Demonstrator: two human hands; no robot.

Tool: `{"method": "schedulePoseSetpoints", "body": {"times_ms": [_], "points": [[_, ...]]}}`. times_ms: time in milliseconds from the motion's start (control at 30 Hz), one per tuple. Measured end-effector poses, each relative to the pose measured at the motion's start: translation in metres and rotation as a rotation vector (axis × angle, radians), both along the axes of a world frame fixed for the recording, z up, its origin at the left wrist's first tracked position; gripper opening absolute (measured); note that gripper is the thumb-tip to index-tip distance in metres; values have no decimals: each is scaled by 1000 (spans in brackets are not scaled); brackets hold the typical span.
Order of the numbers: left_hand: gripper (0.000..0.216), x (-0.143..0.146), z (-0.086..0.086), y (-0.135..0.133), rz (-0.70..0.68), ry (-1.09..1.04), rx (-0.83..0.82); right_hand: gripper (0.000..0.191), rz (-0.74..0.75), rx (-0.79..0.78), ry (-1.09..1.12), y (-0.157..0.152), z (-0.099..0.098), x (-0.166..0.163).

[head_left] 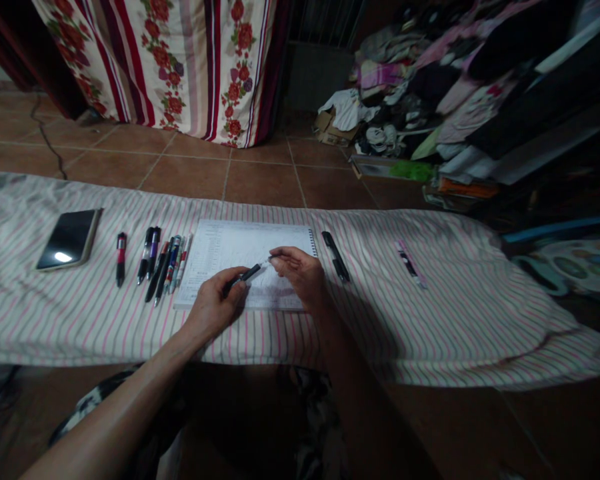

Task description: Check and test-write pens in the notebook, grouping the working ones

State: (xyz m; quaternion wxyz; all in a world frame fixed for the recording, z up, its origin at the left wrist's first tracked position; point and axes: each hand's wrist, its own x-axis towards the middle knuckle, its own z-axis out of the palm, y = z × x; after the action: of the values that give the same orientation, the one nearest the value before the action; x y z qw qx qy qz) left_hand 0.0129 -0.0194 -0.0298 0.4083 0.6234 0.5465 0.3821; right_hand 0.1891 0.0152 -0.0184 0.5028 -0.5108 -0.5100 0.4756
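My left hand (215,303) is closed around the barrel of a black pen (246,274). The pen points up and right toward my right hand (300,273). That hand pinches the pen's light-coloured tip end, or a small part at it, between thumb and fingers. Both hands hover over a white notebook (230,247) with printed or written lines, which lies on a pink-striped cloth (430,313) spread on the floor.
Left of the notebook lie several pens (163,263), a red-and-black pen (121,258) and a phone (69,238). A black pen (335,255) lies right of the notebook, and a pink pen (411,264) further right. Behind stand a floral curtain (180,60) and a clothes pile (430,87).
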Motion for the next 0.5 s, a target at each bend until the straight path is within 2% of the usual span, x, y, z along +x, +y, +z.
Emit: {"method": "schedulePoseSetpoints", "body": {"times_ms": [500], "points": [[33, -1, -2, 0, 6, -29, 23, 19, 73, 22, -92, -2, 0, 0]]}}
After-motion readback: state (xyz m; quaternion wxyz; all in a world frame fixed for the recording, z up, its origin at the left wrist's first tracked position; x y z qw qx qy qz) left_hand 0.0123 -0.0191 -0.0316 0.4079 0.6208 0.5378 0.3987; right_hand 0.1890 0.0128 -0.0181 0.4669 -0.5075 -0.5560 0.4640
